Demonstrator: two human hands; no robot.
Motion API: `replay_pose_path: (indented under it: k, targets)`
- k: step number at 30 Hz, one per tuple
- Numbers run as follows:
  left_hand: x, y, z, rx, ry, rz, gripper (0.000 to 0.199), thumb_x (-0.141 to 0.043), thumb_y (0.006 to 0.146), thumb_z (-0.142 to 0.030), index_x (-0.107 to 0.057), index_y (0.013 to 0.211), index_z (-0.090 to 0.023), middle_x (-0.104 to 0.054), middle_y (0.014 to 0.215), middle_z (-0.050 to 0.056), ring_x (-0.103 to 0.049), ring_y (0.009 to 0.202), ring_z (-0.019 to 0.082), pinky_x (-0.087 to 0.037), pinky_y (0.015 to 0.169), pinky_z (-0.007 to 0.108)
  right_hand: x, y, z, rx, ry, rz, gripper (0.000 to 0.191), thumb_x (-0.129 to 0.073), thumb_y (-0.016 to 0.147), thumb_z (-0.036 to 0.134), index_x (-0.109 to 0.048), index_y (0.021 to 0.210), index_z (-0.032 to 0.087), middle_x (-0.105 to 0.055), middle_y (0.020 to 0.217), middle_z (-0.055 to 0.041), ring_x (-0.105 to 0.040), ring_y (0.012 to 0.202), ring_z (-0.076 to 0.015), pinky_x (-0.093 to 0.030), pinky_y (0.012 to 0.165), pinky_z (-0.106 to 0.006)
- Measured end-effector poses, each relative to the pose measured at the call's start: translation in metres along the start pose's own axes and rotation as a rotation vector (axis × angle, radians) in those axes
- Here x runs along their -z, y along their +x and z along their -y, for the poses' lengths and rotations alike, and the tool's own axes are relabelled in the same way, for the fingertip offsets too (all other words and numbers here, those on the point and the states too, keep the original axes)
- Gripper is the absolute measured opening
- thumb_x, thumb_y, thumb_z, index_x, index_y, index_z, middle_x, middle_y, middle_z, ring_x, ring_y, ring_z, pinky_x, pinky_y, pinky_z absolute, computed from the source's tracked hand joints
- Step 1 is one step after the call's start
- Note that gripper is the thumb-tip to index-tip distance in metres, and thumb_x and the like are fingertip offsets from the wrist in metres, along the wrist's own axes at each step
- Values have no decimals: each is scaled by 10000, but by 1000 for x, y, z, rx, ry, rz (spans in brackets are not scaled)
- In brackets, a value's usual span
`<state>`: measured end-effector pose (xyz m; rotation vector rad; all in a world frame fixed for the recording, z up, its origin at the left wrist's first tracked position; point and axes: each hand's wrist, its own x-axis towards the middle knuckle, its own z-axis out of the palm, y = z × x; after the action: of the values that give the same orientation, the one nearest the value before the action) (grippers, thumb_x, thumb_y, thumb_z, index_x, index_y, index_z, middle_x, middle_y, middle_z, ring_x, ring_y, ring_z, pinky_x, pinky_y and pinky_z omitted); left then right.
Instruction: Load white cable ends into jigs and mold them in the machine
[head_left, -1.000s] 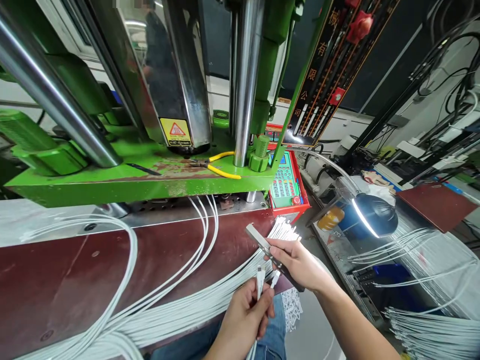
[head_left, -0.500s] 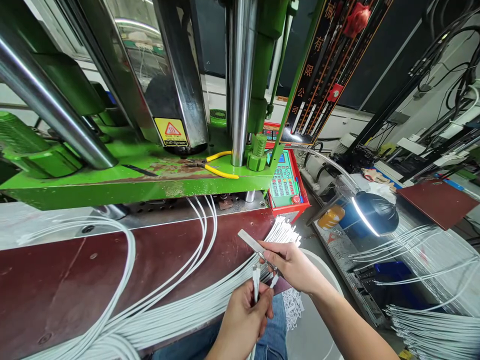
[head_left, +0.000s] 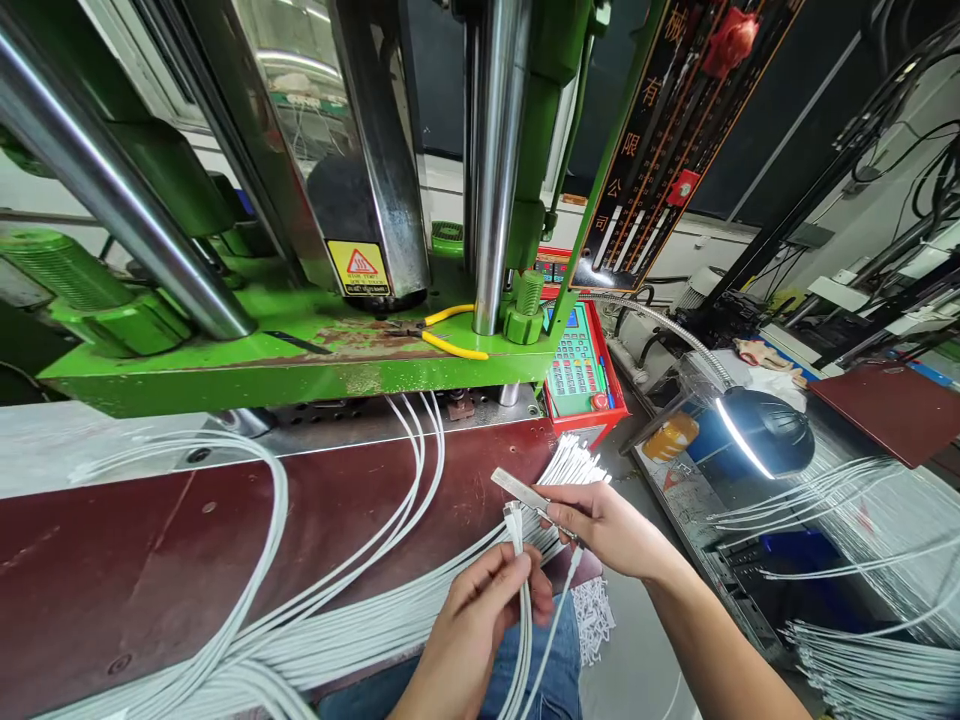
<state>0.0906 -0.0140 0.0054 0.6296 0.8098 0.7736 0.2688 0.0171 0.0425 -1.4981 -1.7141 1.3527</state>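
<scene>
My left hand (head_left: 484, 605) is closed around a few white cables (head_left: 523, 640). Their connector ends (head_left: 513, 516) stick up above the thumb and forefinger. Just to the right and higher, my right hand (head_left: 611, 525) grips a flat metal blade (head_left: 519, 490) between thumb and fingers, its tip pointing up and left. Another white cable (head_left: 559, 610) hangs from below my right hand, its connector end at the curled lower fingers; whether those fingers hold it is hidden. Behind both hands lies a thick bundle of white cables (head_left: 360, 620) on the dark red board (head_left: 345, 500).
A green press (head_left: 300, 385) stands ahead, with yellow-handled pliers (head_left: 454, 345) on its ledge. Beside it is a red-framed control panel (head_left: 576, 370). Small white scraps (head_left: 594, 620) lie by my knee near a pale tub (head_left: 637, 640). To the right stands a lit lamp (head_left: 765, 440).
The cable near my right hand now hangs apart from those in my left hand. Both hands have shifted slightly in view, as has the whole scene.
</scene>
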Motion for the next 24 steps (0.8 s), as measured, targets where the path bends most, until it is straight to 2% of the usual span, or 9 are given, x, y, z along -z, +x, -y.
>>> replay_pose_path:
  k: [2,4,9,12,14,18,21,24]
  targets:
    - [0,0,0,59,-130,45,299,-622,789,-409,-628,911,-135,-617,716,53,-555,624,169,-446,602,301,1,0,-3,20,19,26,433,-490,915,445,-613,1228,171,-599,780,-3,-470,659,-134,-402,644,-241]
    - [0,0,1,84,-164,75,298,-648,777,-396,-617,924,-138,-615,710,46,-552,575,152,-443,550,284,1,0,-4,33,37,41,414,-486,922,427,-611,1230,179,-597,775,2,-462,641,-125,-398,629,-233]
    - [-2,-2,3,171,-111,207,318,-689,742,-435,-558,762,-146,-622,685,43,-557,480,125,-428,464,243,-3,2,-1,83,27,63,360,-454,939,366,-622,1216,209,-628,846,6,-490,683,-128,-415,655,-233]
    - [-1,-2,6,237,-79,291,366,-678,736,-485,-529,808,-159,-641,664,53,-588,467,144,-448,456,242,-8,4,1,62,21,56,358,-467,926,349,-632,1205,196,-642,850,-2,-510,706,-141,-423,656,-239]
    - [0,-1,9,247,-47,319,384,-665,739,-504,-520,840,-163,-632,624,41,-558,425,128,-424,425,223,-9,5,0,49,32,46,357,-486,915,350,-645,1184,179,-646,864,-14,-523,740,-153,-431,670,-244]
    - [4,-1,10,118,78,183,364,-627,772,-498,-523,834,-155,-586,554,-1,-399,342,52,-265,361,174,-7,6,-3,63,39,67,350,-483,921,357,-648,1172,176,-638,853,-18,-521,734,-149,-424,681,-243]
    - [7,-2,9,28,243,73,332,-586,809,-478,-508,770,-158,-568,554,-16,-383,356,37,-250,392,176,-3,6,-3,65,66,72,358,-473,931,387,-637,1183,193,-621,825,-8,-505,711,-138,-412,663,-232]
    - [10,-3,7,23,329,30,338,-558,810,-487,-474,711,-175,-544,537,-29,-392,351,49,-262,388,184,-3,6,-4,69,108,89,365,-475,932,412,-633,1187,204,-600,801,-1,-481,677,-126,-395,629,-220]
